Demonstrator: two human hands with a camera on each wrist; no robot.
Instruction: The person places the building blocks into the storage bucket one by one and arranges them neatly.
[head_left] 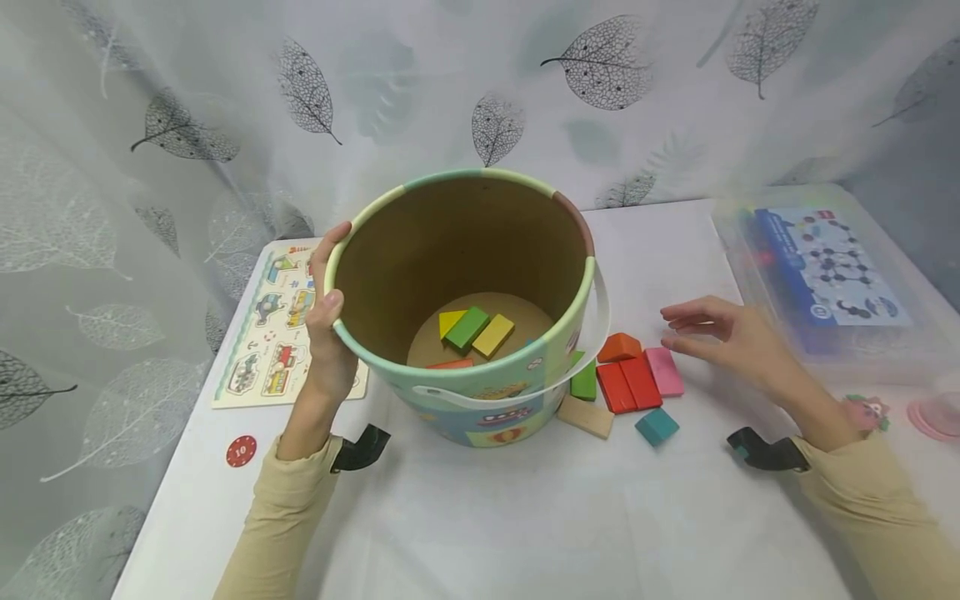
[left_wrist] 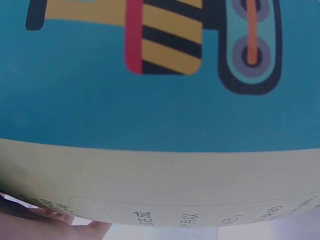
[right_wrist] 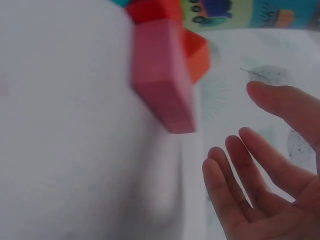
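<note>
Near the far edge of the worktop point(head_left: 517, 517), the bucket point(head_left: 476, 396) is gripped at its rim by the left hand point(head_left: 327, 337), presumably for steadiness. Blocks point(head_left: 467, 328) are contained inside; loose blocks point(head_left: 638, 383) are clustered toward the right edge, probably for easy reach. By the pink block point(head_left: 664, 372) there, the right hand point(head_left: 731, 337) is held with fingers parted, nothing grasped. A puzzle board point(head_left: 251, 342) is set at the far left corner, seemingly out of the way.

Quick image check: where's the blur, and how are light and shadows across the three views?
Head: bright, mostly crisp on the multicoloured printed round bucket, soft shadow beside the beige fabric left sleeve; left wrist: dimmer, bucket print fairly sharp; right wrist: pink rectangular block blurred, right hand's fingers sharper.
</note>
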